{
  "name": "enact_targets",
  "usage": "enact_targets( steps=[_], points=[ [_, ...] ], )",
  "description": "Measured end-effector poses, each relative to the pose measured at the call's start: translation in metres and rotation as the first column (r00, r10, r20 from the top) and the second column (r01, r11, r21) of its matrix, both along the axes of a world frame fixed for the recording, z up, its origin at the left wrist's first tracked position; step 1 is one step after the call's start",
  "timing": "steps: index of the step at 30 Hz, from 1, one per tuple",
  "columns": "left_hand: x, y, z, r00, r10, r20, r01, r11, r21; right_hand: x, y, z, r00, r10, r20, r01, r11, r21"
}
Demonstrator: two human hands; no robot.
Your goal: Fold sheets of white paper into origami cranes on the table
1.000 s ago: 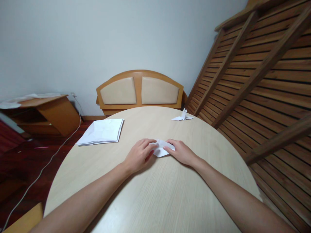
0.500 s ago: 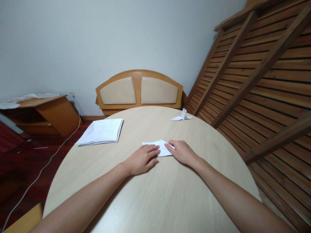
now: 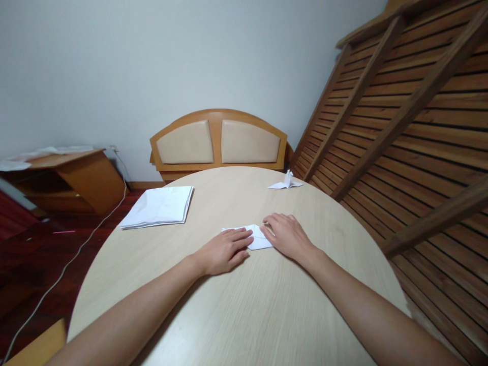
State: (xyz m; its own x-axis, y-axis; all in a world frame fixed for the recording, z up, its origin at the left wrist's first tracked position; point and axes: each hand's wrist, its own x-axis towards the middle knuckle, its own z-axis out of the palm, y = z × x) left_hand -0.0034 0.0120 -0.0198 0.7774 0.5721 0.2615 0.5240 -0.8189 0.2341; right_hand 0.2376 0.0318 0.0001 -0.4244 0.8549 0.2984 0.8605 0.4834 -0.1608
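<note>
paper stack (image 3: 157, 206), paper crane (image 3: 286, 182), headboard (image 3: 218, 141)

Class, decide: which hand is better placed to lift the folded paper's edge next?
Probably the right hand: its fingertips meet the paper at its edge, while the left hand lies flat, pinning it.

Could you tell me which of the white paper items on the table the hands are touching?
The small folded paper between the left hand and right hand; the sheet stack and the paper crane lie untouched farther away.
</note>
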Motion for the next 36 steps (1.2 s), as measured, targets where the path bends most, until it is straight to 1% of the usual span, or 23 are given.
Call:
enact_targets(
  steps=[2,3,5,6,8,9,12,16,19,21,22,23,26,29,32,36],
  points=[
    [0.0,0.0,-0.001,1.0,0.009,-0.007,-0.009,1.0,-0.007,-0.001,-0.003,-0.003,0.991,0.118,-0.058,-0.118,0.993,0.006],
    [0.0,0.0,-0.001,1.0,0.015,-0.011,-0.015,1.0,-0.012,-0.003,-0.005,-0.005,0.98,0.185,-0.078,-0.187,0.982,-0.02],
    [0.0,0.0,-0.003,0.999,0.033,-0.018,-0.034,0.999,-0.026,-0.005,-0.008,-0.012,0.956,0.278,-0.097,-0.289,0.95,-0.12],
    [0.0,0.001,-0.004,0.999,0.043,-0.024,-0.044,0.998,-0.038,-0.007,-0.009,-0.015,0.95,0.297,-0.099,-0.311,0.933,-0.182],
    [0.001,0.002,-0.006,0.996,0.075,-0.049,-0.078,0.995,-0.063,-0.008,-0.01,-0.021,0.949,0.3,-0.097,-0.316,0.905,-0.285],
    [0.0,0.003,-0.007,0.993,0.097,-0.069,-0.102,0.992,-0.074,-0.008,-0.009,-0.023,0.95,0.296,-0.099,-0.312,0.897,-0.314],
    [-0.005,0.006,-0.011,0.977,0.172,-0.125,-0.182,0.98,-0.076,-0.007,-0.008,-0.023,0.949,0.297,-0.108,-0.316,0.888,-0.335],
    [-0.019,0.007,-0.016,0.949,0.265,-0.174,-0.273,0.961,-0.028,-0.006,-0.008,-0.021,0.95,0.301,-0.08,-0.309,0.883,-0.352],
    [-0.023,0.004,-0.015,0.901,0.384,-0.202,-0.387,0.922,0.024,-0.006,-0.007,-0.021,0.949,0.305,-0.077,-0.313,0.886,-0.342],
    [-0.02,0.0,-0.01,0.874,0.456,-0.171,-0.45,0.89,0.074,-0.007,-0.006,-0.023,0.948,0.309,-0.078,-0.317,0.89,-0.329],
    [-0.016,-0.001,-0.007,0.872,0.468,-0.142,-0.458,0.883,0.099,-0.007,-0.005,-0.024,0.947,0.311,-0.078,-0.319,0.891,-0.324],
    [-0.012,-0.003,-0.004,0.886,0.45,-0.114,-0.438,0.891,0.116,-0.007,-0.005,-0.025,0.947,0.313,-0.078,-0.321,0.891,-0.321],
    [0.001,-0.007,0.002,0.952,0.298,-0.071,-0.292,0.953,0.084,-0.007,-0.004,-0.027,0.944,0.322,-0.076,-0.33,0.892,-0.311],
    [0.008,-0.007,0.001,0.975,0.22,-0.033,-0.219,0.975,0.031,-0.006,-0.003,-0.026,0.941,0.332,-0.068,-0.337,0.896,-0.29],
    [0.008,-0.005,-0.002,0.978,0.209,0.004,-0.209,0.978,0.016,-0.006,-0.003,-0.022,0.931,0.359,-0.062,-0.364,0.907,-0.21],
    [0.003,-0.002,-0.004,0.963,0.267,0.04,-0.268,0.963,0.024,-0.006,-0.003,-0.012,0.916,0.394,-0.073,-0.398,0.915,-0.057]
  ],
)
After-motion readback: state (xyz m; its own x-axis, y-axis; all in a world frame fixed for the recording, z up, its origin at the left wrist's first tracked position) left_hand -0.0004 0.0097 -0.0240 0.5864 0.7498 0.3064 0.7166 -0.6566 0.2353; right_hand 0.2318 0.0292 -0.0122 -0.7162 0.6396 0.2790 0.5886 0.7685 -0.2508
